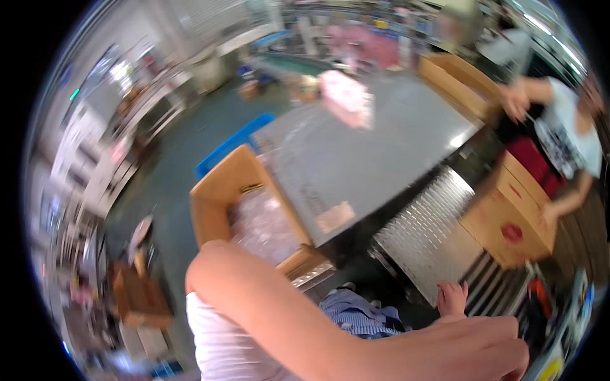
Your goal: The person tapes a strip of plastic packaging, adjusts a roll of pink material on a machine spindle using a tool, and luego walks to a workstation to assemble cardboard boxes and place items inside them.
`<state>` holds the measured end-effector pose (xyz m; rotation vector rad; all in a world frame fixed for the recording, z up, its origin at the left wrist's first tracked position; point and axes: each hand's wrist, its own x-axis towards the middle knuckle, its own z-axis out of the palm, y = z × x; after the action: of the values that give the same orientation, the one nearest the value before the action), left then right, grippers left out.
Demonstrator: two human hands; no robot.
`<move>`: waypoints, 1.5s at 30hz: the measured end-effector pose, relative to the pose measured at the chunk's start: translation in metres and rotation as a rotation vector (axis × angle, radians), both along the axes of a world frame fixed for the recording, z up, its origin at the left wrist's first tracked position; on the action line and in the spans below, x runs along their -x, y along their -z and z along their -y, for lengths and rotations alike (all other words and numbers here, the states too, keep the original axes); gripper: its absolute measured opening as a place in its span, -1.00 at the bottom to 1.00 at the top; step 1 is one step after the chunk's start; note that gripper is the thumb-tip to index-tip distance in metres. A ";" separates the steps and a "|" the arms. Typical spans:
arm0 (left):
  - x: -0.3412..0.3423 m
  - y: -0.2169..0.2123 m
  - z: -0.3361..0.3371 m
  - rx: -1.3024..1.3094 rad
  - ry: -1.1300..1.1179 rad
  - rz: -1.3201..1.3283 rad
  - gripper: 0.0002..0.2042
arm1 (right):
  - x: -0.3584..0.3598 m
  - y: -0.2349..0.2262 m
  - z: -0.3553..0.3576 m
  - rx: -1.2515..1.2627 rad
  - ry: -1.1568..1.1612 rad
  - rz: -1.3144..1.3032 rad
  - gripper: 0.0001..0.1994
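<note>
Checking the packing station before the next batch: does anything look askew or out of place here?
Nothing looks spilled or damaged. The open cardboard box of clear plastic wrapping sits at the grey table's corner, partly overhanging. A pink bundle lies alone on the table. Motion blur hides finer detail.

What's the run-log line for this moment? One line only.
own hand: curled, nothing visibly held | nearest: blue striped cloth | beyond: open brown cardboard box, grey flat table

Pink bundle on table motion-blurred; right hand cut off below.
</note>
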<state>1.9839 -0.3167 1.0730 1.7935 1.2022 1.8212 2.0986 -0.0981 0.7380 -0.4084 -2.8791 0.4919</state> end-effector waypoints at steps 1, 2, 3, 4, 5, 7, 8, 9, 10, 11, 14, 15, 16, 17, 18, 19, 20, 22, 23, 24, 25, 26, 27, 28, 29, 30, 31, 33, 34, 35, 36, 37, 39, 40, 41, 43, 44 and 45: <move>0.001 -0.001 0.002 0.003 0.080 -0.002 -0.82 | -0.011 -0.008 0.004 -0.018 0.079 0.009 -0.90; 0.005 -0.001 0.000 0.013 0.167 0.006 -0.82 | -0.025 -0.014 0.008 -0.028 0.173 0.023 -0.90; 0.002 0.001 0.000 0.006 0.173 0.080 -0.82 | -0.035 -0.019 0.014 -0.014 0.227 0.018 -0.90; 0.008 -0.001 -0.001 0.019 0.228 0.064 -0.82 | -0.042 -0.025 0.021 -0.002 0.267 0.007 -0.91; 0.014 -0.001 0.000 0.031 0.285 0.051 -0.81 | -0.048 -0.029 0.028 -0.003 0.323 0.060 -0.91; 0.017 -0.003 -0.008 -0.025 0.323 0.065 -0.82 | -0.069 -0.020 0.040 -0.010 0.402 0.055 -0.90; 0.019 -0.007 -0.011 -0.071 0.337 0.080 -0.83 | -0.080 -0.013 0.046 -0.023 0.437 0.054 -0.90; 0.022 -0.009 -0.016 -0.114 0.345 0.093 -0.83 | -0.088 0.000 0.049 -0.026 0.442 0.062 -0.89; 0.029 -0.016 -0.013 -0.090 0.312 0.003 -0.84 | -0.086 0.001 0.060 -0.007 0.448 0.092 -0.89; 0.028 -0.017 -0.015 -0.084 0.305 -0.041 -0.85 | -0.083 0.000 0.066 0.006 0.461 0.078 -0.89; 0.027 -0.026 -0.003 -0.071 0.267 -0.139 -0.84 | -0.070 -0.008 0.081 0.031 0.439 0.071 -0.90; 0.030 -0.027 -0.001 -0.071 0.266 -0.153 -0.84 | -0.068 -0.005 0.082 0.041 0.453 0.078 -0.90; 0.029 -0.035 0.018 -0.047 0.170 -0.196 -0.84 | -0.050 -0.002 0.089 0.071 0.381 0.061 -0.90; 0.036 -0.035 0.024 -0.038 0.126 -0.204 -0.83 | -0.045 0.011 0.086 0.071 0.370 0.070 -0.90; 0.047 -0.027 0.016 -0.046 0.130 -0.188 -0.83 | -0.044 -0.011 0.087 0.086 0.406 0.083 -0.90; 0.049 -0.030 0.020 -0.042 0.092 -0.201 -0.83 | -0.040 -0.005 0.082 0.080 0.376 0.129 -0.89; 0.058 -0.027 0.020 -0.047 0.066 -0.192 -0.82 | -0.046 0.008 0.076 0.067 0.373 0.194 -0.87; 0.062 -0.028 0.037 -0.042 -0.055 -0.202 -0.82 | -0.035 0.029 0.067 0.076 0.204 0.216 -0.87; 0.062 -0.031 0.048 -0.040 -0.127 -0.207 -0.81 | -0.023 0.025 0.066 0.088 0.127 0.234 -0.86; 0.061 -0.031 0.059 -0.038 -0.207 -0.216 -0.81 | -0.013 0.021 0.064 0.091 0.059 0.249 -0.86; 0.056 -0.032 0.072 -0.040 -0.281 -0.219 -0.81 | -0.002 0.019 0.063 0.091 -0.014 0.262 -0.85; 0.049 -0.032 0.084 -0.034 -0.363 -0.232 -0.80 | 0.010 0.017 0.065 0.088 -0.093 0.270 -0.85; 0.041 -0.032 0.096 -0.030 -0.437 -0.238 -0.80 | 0.021 0.014 0.066 0.084 -0.162 0.275 -0.84; 0.063 -0.018 0.108 0.033 -0.562 -0.181 -0.79 | 0.056 -0.004 0.089 0.113 -0.290 0.359 -0.84; 0.058 -0.029 0.086 0.045 -0.572 -0.210 -0.79 | 0.057 -0.005 0.072 0.135 -0.301 0.344 -0.83; 0.028 -0.031 0.122 0.034 -0.701 -0.230 -0.78 | 0.062 -0.015 0.092 0.099 -0.415 0.339 -0.82; 0.010 -0.030 0.130 0.001 -0.734 -0.263 -0.78 | 0.058 0.008 0.072 0.070 -0.429 0.311 -0.82; 0.028 -0.037 0.102 0.032 -0.744 -0.266 -0.77 | 0.072 -0.012 0.065 0.113 -0.417 0.329 -0.80; 0.018 -0.037 0.116 0.034 -0.815 -0.267 -0.77 | 0.075 -0.014 0.072 0.101 -0.468 0.340 -0.80; 0.006 -0.037 0.127 0.040 -0.886 -0.273 -0.76 | 0.076 -0.016 0.080 0.089 -0.515 0.351 -0.79; -0.005 -0.039 0.137 0.046 -0.953 -0.273 -0.76 | 0.078 -0.020 0.087 0.080 -0.554 0.360 -0.78; -0.009 -0.040 0.140 0.066 -1.016 -0.280 -0.75 | 0.083 -0.012 0.083 0.081 -0.592 0.372 -0.78; -0.017 -0.041 0.144 0.123 -1.134 -0.271 -0.74 | 0.080 0.014 0.073 0.084 -0.640 0.405 -0.76; -0.017 -0.035 0.144 0.122 -1.157 -0.253 -0.74 | 0.083 0.018 0.070 0.088 -0.656 0.412 -0.76; -0.019 -0.030 0.142 0.089 -1.153 -0.215 -0.73 | 0.082 0.017 0.069 0.097 -0.671 0.419 -0.75; -0.008 -0.006 0.149 -0.210 -0.833 -0.061 -0.68 | 0.086 0.017 0.067 0.103 -0.697 0.438 -0.74; -0.008 0.002 0.160 -0.002 -0.829 -0.031 -0.67 | 0.087 0.015 0.067 0.105 -0.715 0.440 -0.73; -0.006 0.015 0.174 0.204 -0.821 0.007 -0.65 | 0.089 0.013 0.070 0.102 -0.737 0.440 -0.72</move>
<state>1.9899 -0.4906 1.0580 1.2510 2.2519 1.9555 2.0097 -0.1686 0.7249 0.6494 -3.3773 0.7294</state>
